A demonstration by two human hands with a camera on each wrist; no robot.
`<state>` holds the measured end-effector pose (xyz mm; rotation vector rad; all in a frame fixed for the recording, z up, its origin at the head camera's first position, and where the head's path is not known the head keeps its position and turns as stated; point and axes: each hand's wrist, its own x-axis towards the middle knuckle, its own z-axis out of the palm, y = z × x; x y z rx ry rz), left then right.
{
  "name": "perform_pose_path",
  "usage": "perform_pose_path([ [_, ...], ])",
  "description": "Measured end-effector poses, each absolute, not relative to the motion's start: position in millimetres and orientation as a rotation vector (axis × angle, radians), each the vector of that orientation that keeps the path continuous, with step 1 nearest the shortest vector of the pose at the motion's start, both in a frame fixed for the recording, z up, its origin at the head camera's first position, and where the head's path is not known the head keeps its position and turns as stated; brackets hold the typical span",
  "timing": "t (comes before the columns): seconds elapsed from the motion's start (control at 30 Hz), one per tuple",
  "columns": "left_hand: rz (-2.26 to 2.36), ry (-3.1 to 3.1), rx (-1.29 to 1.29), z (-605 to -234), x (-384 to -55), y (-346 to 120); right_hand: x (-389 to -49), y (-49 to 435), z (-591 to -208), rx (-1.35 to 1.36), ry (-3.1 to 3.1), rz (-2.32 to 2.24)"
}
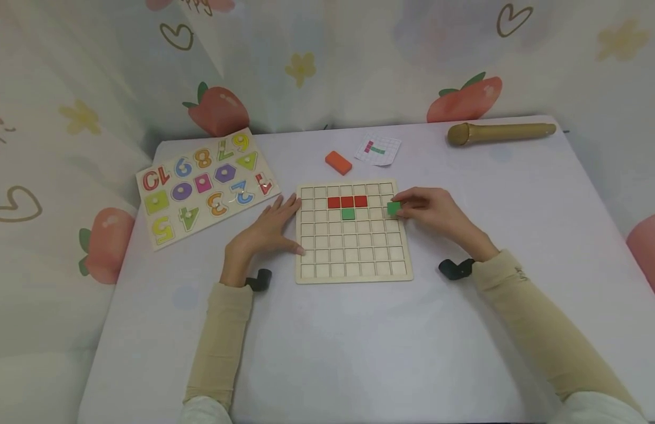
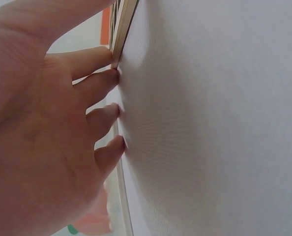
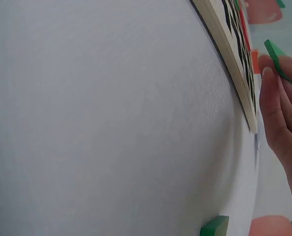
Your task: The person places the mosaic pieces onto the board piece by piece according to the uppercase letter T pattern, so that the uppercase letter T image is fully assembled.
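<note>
A wooden grid board [image 1: 353, 280] lies on the table. Three red square tiles [image 1: 347, 202] sit side by side in one of its upper rows, and a green square tile [image 1: 348, 214] is in the cell under the middle one. Between thumb and fingertips, my right hand [image 1: 438, 213] pinches another green tile [image 1: 394, 208] above the board's right side; the right wrist view shows this held tile [image 3: 276, 59] tilted and raised off the board. My left hand [image 1: 265, 231] rests with spread fingers at the board's left edge, its thumb tip on the rim.
A number-and-shape puzzle board [image 1: 216, 227] lies back left. Behind the grid are an orange block [image 1: 338, 162] and a printed pattern card [image 1: 377, 149]. A brown microphone-shaped object [image 1: 502, 132] lies back right. Another green block [image 3: 215, 226] shows in the right wrist view.
</note>
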<state>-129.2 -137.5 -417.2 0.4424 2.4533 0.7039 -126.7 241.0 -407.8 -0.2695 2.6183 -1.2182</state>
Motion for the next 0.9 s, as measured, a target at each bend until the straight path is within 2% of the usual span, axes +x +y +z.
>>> perform_pose_path([
  [0.9,0.697,2.448,0.436,-415,-130,-137,-133,189,-408,-0.554,2.468,-1.08],
])
